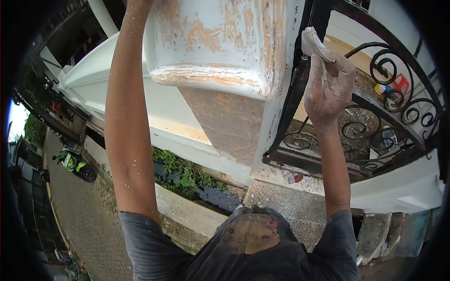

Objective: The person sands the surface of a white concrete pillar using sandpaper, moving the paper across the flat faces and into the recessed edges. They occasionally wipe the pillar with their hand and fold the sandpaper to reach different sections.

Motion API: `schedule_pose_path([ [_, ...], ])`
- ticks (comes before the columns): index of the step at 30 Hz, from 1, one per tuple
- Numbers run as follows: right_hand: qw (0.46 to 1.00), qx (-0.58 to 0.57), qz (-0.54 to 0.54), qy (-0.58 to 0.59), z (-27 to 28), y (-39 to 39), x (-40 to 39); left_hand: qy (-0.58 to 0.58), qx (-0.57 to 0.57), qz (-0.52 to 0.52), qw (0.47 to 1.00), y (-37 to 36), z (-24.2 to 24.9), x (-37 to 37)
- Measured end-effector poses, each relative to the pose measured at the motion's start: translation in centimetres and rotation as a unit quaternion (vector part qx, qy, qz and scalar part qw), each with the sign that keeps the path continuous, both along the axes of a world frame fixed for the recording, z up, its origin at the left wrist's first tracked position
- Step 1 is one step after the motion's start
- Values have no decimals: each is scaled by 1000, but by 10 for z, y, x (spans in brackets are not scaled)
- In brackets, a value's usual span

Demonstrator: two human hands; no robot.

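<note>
White pillar [220, 42] with orange-brown worn patches; black scrolled railing [389, 84]; green-and-black motorbike [75, 165].

A brick-paved road [89, 215] runs along the left, with a green motorbike [74, 164] parked on it. Beside it a concrete ledge [197, 213] carries a strip of green plants [185, 173]. A small scrap [295, 178] lies on the speckled step [290, 201].

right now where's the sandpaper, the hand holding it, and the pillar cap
sandpaper [313, 41]: head view, on the folded sheet above the fingers.
right hand [328, 86]: head view, on the dusty back of the hand.
pillar cap [220, 42]: head view, on its worn white front face.
</note>
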State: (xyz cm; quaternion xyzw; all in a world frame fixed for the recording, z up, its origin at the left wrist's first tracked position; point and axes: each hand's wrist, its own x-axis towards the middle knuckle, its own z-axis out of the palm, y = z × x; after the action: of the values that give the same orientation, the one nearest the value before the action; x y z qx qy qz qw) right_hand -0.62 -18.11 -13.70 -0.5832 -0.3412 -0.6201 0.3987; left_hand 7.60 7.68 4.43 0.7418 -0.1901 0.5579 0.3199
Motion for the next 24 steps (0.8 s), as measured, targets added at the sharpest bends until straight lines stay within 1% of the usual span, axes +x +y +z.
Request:
schedule_pose_path([
  [1,1000,14,-2,13,-1,-3,0,16,-22,25,999,-4,1,-2],
  [2,999,30,-3,27,-1,-6,-1,-4,-19,2,1000,3,0,8],
  [3,994,37,32,95,-2,-4,-9,-22,-13,-23,999,15,0,22],
  [4,992,38,40,110,-3,-1,-11,-40,-4,-47,998,16,4,33],
  [5,990,38,49,125,-5,3,-10,-22,-22,14,999,3,3,20],
  [6,993,10,55,102,-9,6,-5,-5,-40,76,996,-8,-3,3],
  [7,995,-17,60,79,-14,11,1,-30,-39,95,994,-11,-4,4],
  [8,993,5,72,90,-20,20,1,-56,-39,114,991,-10,-5,8],
  [10,990,38,89,98,-27,30,-1,-45,-44,123,990,-13,-6,8],
  [11,990,50,94,96,-28,34,-1,-47,-41,147,987,-16,-6,5],
  [16,988,58,104,102,-27,37,-2,-96,-23,159,982,-18,-10,10],
  [19,989,52,100,93,-26,37,0,-87,-38,145,985,-23,-11,5],
  [21,990,53,105,77,-23,37,4,-108,-27,131,985,-21,-12,7],
  [24,992,38,107,59,0,36,10,-107,-8,134,985,-19,-13,5],
])
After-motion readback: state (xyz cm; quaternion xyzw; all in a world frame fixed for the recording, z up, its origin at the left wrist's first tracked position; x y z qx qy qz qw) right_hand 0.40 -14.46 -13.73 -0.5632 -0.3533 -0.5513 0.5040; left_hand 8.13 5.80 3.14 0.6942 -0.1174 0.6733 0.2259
